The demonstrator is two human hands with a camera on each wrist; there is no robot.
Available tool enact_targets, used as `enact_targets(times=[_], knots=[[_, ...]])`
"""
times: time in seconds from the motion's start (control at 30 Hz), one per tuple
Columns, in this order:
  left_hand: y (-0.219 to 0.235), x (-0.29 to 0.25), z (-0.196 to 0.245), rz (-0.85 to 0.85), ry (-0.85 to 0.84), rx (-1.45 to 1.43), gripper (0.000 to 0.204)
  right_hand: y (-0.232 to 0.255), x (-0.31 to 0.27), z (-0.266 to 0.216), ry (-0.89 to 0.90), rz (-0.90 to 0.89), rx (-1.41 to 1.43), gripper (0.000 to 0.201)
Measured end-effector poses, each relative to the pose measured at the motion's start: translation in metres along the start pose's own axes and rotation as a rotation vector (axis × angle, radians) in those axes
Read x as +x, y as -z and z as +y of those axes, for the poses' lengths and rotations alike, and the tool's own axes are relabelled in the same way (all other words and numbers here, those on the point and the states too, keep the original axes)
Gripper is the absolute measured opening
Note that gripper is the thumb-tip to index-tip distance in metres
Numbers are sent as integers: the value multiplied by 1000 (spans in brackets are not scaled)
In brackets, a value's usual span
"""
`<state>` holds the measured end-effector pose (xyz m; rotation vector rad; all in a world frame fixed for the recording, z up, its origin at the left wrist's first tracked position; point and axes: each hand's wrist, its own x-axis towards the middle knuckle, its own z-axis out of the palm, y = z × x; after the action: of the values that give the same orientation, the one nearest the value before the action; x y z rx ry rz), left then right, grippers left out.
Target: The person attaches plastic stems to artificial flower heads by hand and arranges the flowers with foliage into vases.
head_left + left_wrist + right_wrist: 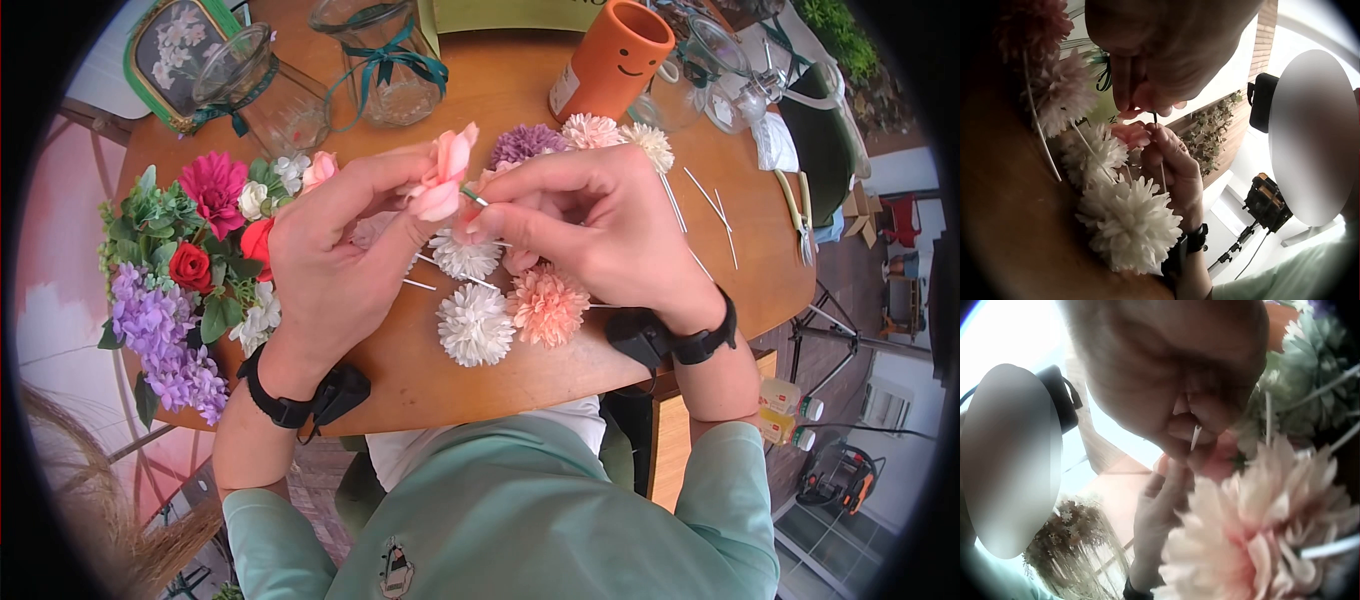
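Held up over the table, a pink flower [440, 178] is pinched between the left hand's [345, 262] thumb and fingers. The right hand [610, 225] pinches a thin stem [474, 197] close under that flower; its green tip shows between the hands. In the left wrist view the two hands meet at the stem, the right hand [1175, 165] below the left. A white stick [1196, 436] shows at the right hand's fingers in the right wrist view. Below them on the table lie a white pompom flower [475, 325] and a peach one [548, 305] on white sticks.
Mixed flowers and greenery [190, 290] lie at the left of the table [430, 385]. Glass jars [390, 80], a framed picture [180, 50] and an orange smiling pot [615, 60] stand at the back. Loose white sticks [722, 215] and pliers [800, 215] are at the right.
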<state>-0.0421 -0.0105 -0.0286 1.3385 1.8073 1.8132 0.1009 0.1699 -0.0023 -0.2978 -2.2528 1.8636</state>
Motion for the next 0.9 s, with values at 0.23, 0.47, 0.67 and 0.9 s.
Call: enact_targets(times=[0.23, 0.47, 0.67, 0.9], knots=[[5, 4, 5, 66, -37, -47, 40, 71, -16, -23, 215, 246, -79, 11], [4, 2, 5, 6, 35, 37, 36, 97, -17, -13, -98, 135, -540, 16], [6, 1, 6, -35, 34, 84, 36, 180, -38, 16, -181, 322, -930, 30], [4, 1, 10, -35, 64, 89, 35, 202, -40, 20, -707, 244, -846, 29]])
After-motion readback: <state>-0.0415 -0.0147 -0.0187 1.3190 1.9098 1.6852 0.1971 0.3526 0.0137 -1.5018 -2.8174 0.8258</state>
